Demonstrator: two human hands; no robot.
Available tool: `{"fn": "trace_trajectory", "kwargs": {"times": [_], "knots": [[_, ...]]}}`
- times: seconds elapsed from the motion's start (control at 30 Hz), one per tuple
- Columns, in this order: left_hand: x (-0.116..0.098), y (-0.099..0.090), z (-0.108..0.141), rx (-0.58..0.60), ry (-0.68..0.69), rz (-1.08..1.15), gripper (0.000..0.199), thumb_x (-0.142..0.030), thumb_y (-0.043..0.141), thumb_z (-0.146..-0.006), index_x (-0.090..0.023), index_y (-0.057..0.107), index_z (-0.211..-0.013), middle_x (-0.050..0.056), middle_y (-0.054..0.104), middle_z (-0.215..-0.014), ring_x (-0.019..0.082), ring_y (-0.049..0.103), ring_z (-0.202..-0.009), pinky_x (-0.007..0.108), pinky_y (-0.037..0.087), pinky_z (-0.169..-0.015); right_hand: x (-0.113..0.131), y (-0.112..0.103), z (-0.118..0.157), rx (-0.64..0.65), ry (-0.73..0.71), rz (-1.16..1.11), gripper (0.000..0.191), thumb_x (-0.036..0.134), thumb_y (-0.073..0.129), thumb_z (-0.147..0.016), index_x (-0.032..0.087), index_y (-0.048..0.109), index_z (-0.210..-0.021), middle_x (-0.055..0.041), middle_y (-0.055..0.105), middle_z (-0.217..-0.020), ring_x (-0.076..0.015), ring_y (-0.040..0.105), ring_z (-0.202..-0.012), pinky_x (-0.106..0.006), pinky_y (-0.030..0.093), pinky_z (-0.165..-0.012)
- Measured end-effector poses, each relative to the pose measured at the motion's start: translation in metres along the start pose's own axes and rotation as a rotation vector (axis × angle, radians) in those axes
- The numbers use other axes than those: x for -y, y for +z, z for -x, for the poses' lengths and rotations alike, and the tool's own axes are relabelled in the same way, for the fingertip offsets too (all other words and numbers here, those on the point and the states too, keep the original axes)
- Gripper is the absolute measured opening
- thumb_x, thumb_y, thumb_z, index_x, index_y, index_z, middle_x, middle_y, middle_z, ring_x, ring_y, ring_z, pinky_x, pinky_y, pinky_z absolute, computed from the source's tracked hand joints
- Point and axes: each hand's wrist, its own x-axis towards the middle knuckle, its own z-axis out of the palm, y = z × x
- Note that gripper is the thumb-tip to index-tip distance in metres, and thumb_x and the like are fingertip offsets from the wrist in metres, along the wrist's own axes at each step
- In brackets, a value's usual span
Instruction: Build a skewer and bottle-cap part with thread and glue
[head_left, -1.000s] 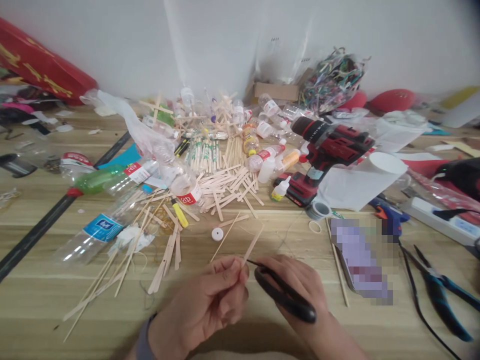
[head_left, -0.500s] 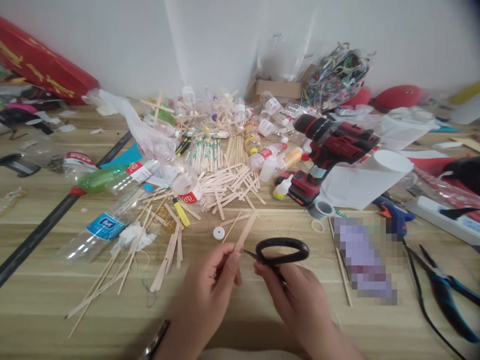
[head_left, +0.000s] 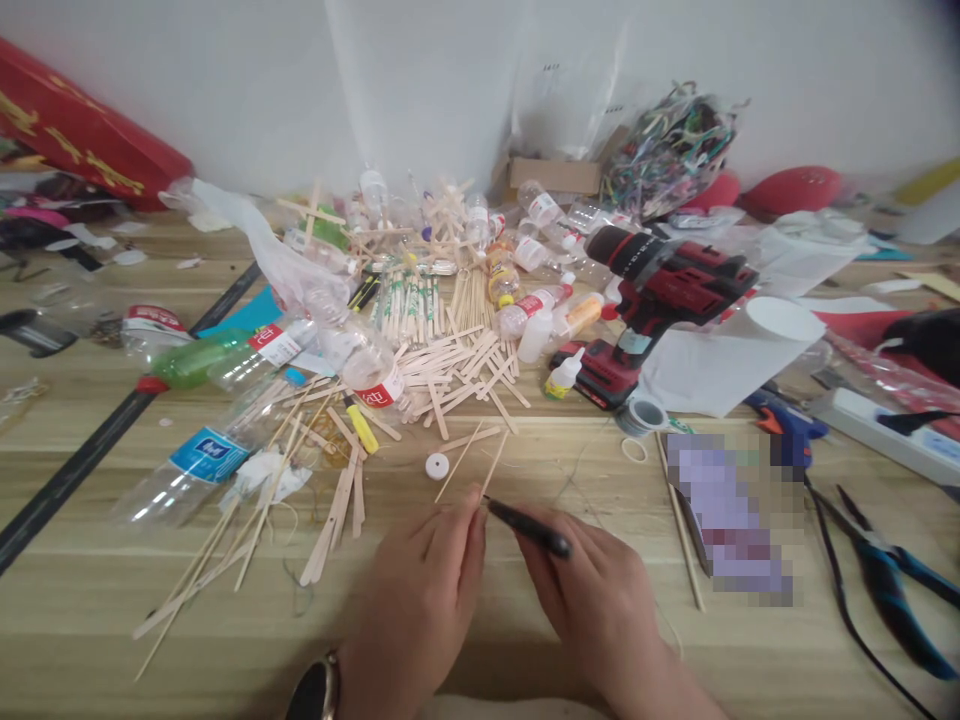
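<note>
My left hand (head_left: 427, 580) is closed around the lower end of a wooden craft stick (head_left: 493, 460), which points up and away, seen nearly edge-on. My right hand (head_left: 596, 595) grips black-handled scissors (head_left: 531, 529), their handle also seen edge-on. The dark scissor tip meets the stick just beside my left fingertips; whether it pierces the wood I cannot tell. Beyond my left hand lie a small white disc (head_left: 437, 466), a thin bamboo skewer (head_left: 459, 462) and another flat craft stick (head_left: 470, 440).
A heap of craft sticks (head_left: 457, 375) and plastic bottles (head_left: 208, 455) spreads across the wooden table. To the right are a red cordless drill (head_left: 667, 290), a small glue bottle (head_left: 564, 375), a tape roll (head_left: 641, 415), a glue gun (head_left: 795, 425), pliers (head_left: 892, 590) and a power strip (head_left: 892, 440).
The held stick has turned from showing its flat face to edge-on. My left hand has rolled over, and the scissors' handle has rotated from an open loop to a narrow side view.
</note>
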Motion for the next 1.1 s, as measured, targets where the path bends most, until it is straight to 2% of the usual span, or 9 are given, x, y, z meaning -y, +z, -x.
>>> {"fn": "trace_trajectory", "kwargs": {"times": [0.17,0.2,0.3,0.37,0.5,0.63,0.77,0.93,1.1], "knots": [[0.003,0.003,0.001,0.01,0.097,-0.098,0.021,-0.016,0.043,-0.099,-0.011,0.056,-0.115,0.008,0.075,-0.082,0.02,0.071,-0.07,0.029,0.054,-0.061,0.005,-0.001,-0.003,0.137,0.278,-0.293,0.022,0.023,0.043,-0.101,0.02,0.056,-0.084,0.004,0.068,-0.055,-0.0095,0.065,-0.043,-0.015,0.045,-0.042],[0.003,0.003,0.001,0.003,0.09,-0.086,0.02,-0.017,0.043,-0.1,-0.011,0.056,-0.113,0.007,0.075,-0.081,0.019,0.071,-0.068,0.029,0.054,-0.06,0.005,-0.002,-0.003,0.134,0.272,-0.278,0.024,0.023,0.043,-0.101,0.02,0.056,-0.081,0.0042,0.067,-0.054,-0.0095,0.064,-0.042,-0.015,0.044,-0.041],[0.002,0.001,0.001,-0.005,0.046,-0.038,0.019,-0.02,0.039,-0.101,-0.014,0.057,-0.105,0.005,0.073,-0.075,0.017,0.07,-0.064,0.027,0.053,-0.058,0.002,-0.002,-0.004,0.047,0.09,-0.075,0.03,0.024,0.038,-0.102,0.02,0.058,-0.08,-0.0001,0.068,-0.056,-0.0138,0.066,-0.044,-0.021,0.044,-0.042],[0.002,0.001,0.001,0.004,0.054,-0.056,0.02,-0.02,0.038,-0.102,-0.014,0.057,-0.104,0.005,0.073,-0.075,0.018,0.07,-0.065,0.027,0.053,-0.058,0.001,-0.002,-0.003,0.023,0.032,-0.016,0.031,0.023,0.035,-0.103,0.02,0.059,-0.082,-0.0014,0.069,-0.058,-0.015,0.066,-0.045,-0.022,0.044,-0.044],[0.003,0.001,0.002,0.035,0.116,-0.135,0.021,-0.017,0.041,-0.1,-0.011,0.055,-0.114,0.007,0.074,-0.079,0.02,0.071,-0.067,0.03,0.053,-0.059,0.001,0.002,0.0,0.095,0.191,-0.143,0.029,0.025,0.038,-0.102,0.021,0.054,-0.078,0.003,0.067,-0.053,-0.0111,0.063,-0.039,-0.018,0.041,-0.039],[0.003,0.0,0.001,0.033,0.065,-0.067,0.02,-0.019,0.038,-0.101,-0.013,0.057,-0.104,0.004,0.071,-0.071,0.017,0.068,-0.06,0.028,0.05,-0.054,0.001,0.001,0.0,0.051,0.115,-0.083,0.031,0.024,0.038,-0.101,0.021,0.056,-0.077,-0.0004,0.068,-0.055,-0.0153,0.065,-0.042,-0.022,0.042,-0.04],[0.004,0.0,0.001,0.047,0.137,-0.167,0.019,-0.016,0.041,-0.1,-0.012,0.055,-0.111,0.006,0.072,-0.075,0.02,0.068,-0.063,0.03,0.049,-0.055,0.002,-0.001,-0.002,0.172,0.267,-0.289,0.024,0.021,0.041,-0.1,0.021,0.054,-0.08,0.0042,0.067,-0.055,-0.01,0.064,-0.042,-0.016,0.043,-0.04],[0.004,0.0,0.001,0.048,0.067,-0.086,0.02,-0.019,0.038,-0.101,-0.015,0.057,-0.102,0.003,0.069,-0.068,0.017,0.066,-0.057,0.027,0.046,-0.053,0.0,0.0,-0.001,0.028,0.068,-0.058,0.03,0.021,0.038,-0.101,0.02,0.056,-0.077,-0.0002,0.066,-0.054,-0.0138,0.062,-0.041,-0.022,0.039,-0.041],[0.012,0.001,-0.003,0.043,0.136,-0.16,0.019,-0.017,0.043,-0.099,-0.013,0.059,-0.108,0.004,0.072,-0.072,0.019,0.066,-0.059,0.028,0.044,-0.054,0.0,0.002,0.0,0.201,0.327,-0.35,0.023,0.02,0.043,-0.098,0.021,0.054,-0.078,0.0032,0.068,-0.056,-0.0101,0.066,-0.044,-0.015,0.044,-0.042]]}}
